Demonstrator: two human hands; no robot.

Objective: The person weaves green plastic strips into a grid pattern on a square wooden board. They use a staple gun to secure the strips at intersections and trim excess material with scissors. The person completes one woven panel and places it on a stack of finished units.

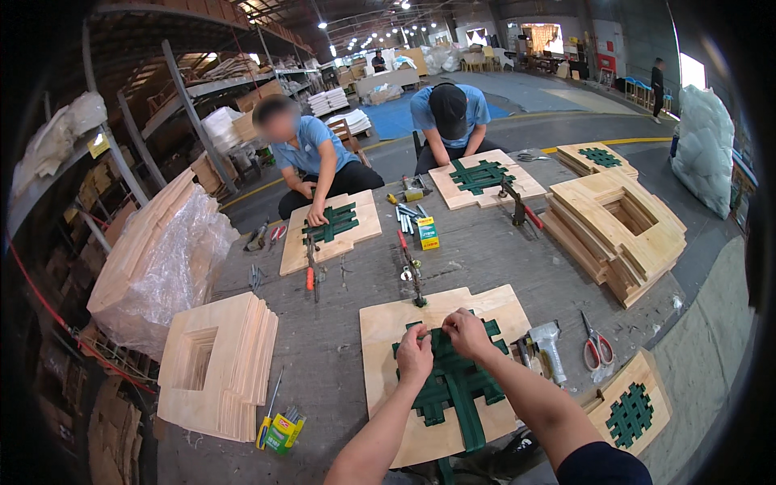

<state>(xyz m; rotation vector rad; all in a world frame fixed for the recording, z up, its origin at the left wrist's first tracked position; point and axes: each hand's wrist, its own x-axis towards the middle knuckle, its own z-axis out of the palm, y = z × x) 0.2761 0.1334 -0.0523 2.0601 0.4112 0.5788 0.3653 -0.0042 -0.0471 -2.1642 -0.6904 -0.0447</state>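
Observation:
In front of me lies a pale plywood panel (384, 323) with stepped edges. Dark green webbing straps (453, 388) criss-cross over its middle, and one long end hangs down past the near edge. My left hand (415, 356) is closed in a pinch at the upper left of the weave. My right hand (469, 333) pinches the webbing near the upper middle, close beside it. The fingertips partly hide the strap between them. A clamp with a red handle (411, 263) reaches the panel's far edge.
A staple gun (548, 352) and red-handled scissors (596, 347) lie at the right. Stacked plywood panels stand left (218, 364) and right (622, 226). A screwdriver (269, 416) lies beside a small green-yellow box (283, 432). Across the table, two people in blue shirts work on similar panels.

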